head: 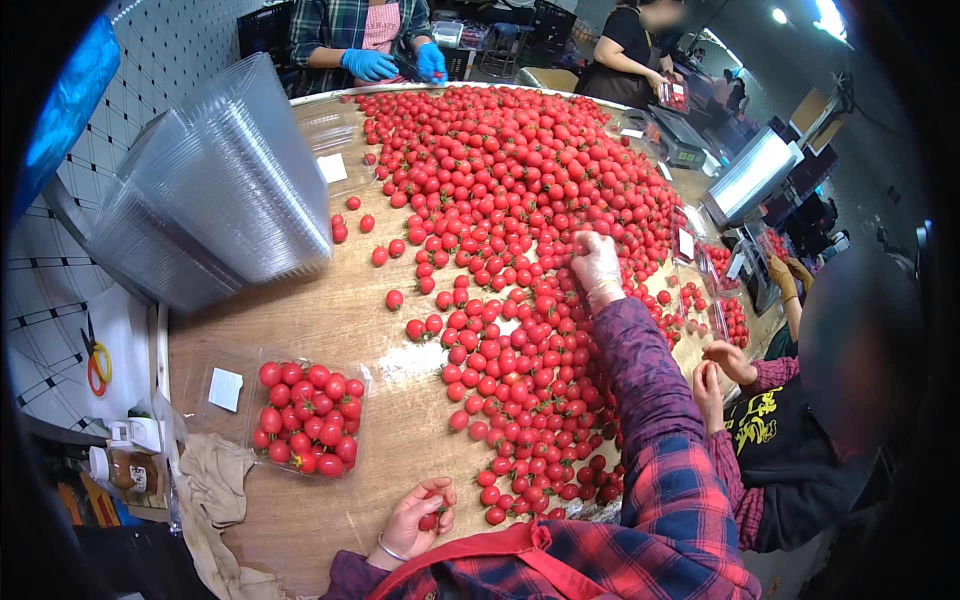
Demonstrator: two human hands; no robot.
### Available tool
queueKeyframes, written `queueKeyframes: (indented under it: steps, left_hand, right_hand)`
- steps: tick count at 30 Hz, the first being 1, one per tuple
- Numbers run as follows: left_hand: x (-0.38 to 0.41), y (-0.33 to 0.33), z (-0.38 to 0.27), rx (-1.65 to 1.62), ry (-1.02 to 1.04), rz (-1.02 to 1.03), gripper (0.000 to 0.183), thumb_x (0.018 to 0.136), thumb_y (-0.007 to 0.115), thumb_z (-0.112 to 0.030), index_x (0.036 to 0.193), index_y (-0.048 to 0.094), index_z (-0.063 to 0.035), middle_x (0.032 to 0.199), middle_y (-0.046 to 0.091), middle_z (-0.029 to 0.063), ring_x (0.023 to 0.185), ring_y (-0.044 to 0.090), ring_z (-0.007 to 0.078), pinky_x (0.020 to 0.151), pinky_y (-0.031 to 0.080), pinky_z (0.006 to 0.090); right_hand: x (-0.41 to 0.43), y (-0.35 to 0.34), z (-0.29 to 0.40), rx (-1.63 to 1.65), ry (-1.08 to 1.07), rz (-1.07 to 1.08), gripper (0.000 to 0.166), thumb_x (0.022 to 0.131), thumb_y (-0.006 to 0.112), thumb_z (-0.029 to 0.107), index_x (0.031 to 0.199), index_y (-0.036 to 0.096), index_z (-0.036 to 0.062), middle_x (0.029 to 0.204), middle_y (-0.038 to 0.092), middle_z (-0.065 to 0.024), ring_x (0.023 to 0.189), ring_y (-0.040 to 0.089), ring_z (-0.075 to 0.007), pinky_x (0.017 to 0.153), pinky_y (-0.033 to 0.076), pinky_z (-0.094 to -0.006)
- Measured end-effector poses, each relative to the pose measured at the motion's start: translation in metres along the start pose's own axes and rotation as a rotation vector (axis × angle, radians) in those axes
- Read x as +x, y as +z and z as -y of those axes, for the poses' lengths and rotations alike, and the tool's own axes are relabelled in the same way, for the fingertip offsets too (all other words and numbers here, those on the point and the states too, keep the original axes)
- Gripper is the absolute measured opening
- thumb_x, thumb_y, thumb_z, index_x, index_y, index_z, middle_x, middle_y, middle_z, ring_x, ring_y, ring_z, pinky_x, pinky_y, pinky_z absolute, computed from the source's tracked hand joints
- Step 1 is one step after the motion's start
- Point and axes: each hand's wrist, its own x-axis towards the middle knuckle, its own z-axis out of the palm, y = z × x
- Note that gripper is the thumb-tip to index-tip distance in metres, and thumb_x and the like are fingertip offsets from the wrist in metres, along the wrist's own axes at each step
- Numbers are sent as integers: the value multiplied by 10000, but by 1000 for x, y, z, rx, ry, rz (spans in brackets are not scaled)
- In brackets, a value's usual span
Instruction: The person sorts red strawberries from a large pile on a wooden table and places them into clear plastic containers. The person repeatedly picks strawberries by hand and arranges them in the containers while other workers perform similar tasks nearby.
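Observation:
My left hand (414, 517), bare and with a band at the wrist, is low in the view above the wooden table, its fingers curled around a cherry tomato (429, 521). My right hand (599, 262), in a thin translucent glove, reaches far forward into a big heap of red cherry tomatoes (510, 180). Its fingertips point down among the fruit, and whether they grip one is hidden. Beyond my left hand sits an open clear plastic clamshell box (363, 420) filled with tomatoes; a white label (225, 389) is on its lid.
Stacked clear clamshells (225, 180) stand at the left table edge. Scissors (96, 360), a lidded jar (129, 469) and a cloth (214, 480) lie left. Across the table a person wears blue gloves (370, 65). At right, another person's hands (720, 371) are close to my arm.

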Motion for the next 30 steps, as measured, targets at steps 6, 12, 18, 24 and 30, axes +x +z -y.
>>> queueKeyframes:
  steps: [6, 12, 18, 24, 30]
  left_hand:
    - [-7, 6, 1, 36, 33, -29, 334, 964, 515, -82, 1297, 518, -56, 1043, 583, 114, 730, 533, 185, 627, 434, 293]
    - [0, 8, 5, 80, -10, -9, 322, 983, 539, -97, 1300, 527, -44, 1037, 597, 54, 735, 547, 126, 596, 425, 247]
    - [-5, 9, 4, 113, 53, 27, 307, 984, 553, -101, 1289, 550, -72, 933, 581, 16, 698, 552, 95, 560, 428, 241]
    - [-4, 17, 0, 105, 50, 14, 325, 979, 558, -101, 1301, 542, -64, 959, 607, 40, 673, 549, 102, 566, 421, 238]
    - [-3, 14, 1, 85, 82, 23, 316, 975, 558, -104, 1289, 550, -64, 951, 608, 43, 652, 555, 106, 552, 432, 241]
  right_hand:
    - [4, -38, 63, 859, 381, 211, 407, 751, 661, -21, 1144, 618, 77, 779, 599, -14, 585, 530, -92, 485, 410, -258]
    - [-104, -62, 233, 750, 163, 876, 347, 786, 647, 13, 1122, 623, 94, 861, 622, -9, 647, 563, -80, 527, 439, -236]
    - [-179, -37, 353, 688, -133, 1295, 343, 818, 671, 28, 1150, 624, 105, 920, 599, 32, 760, 550, -54, 613, 459, -222]
    - [-197, 11, 374, 530, -234, 1231, 405, 832, 684, 95, 1226, 607, 48, 913, 651, -29, 805, 617, -112, 676, 516, -268]
    - [-199, 7, 372, 705, -7, 1190, 242, 862, 632, 70, 1086, 617, -20, 866, 657, -55, 698, 635, -110, 613, 505, -243]
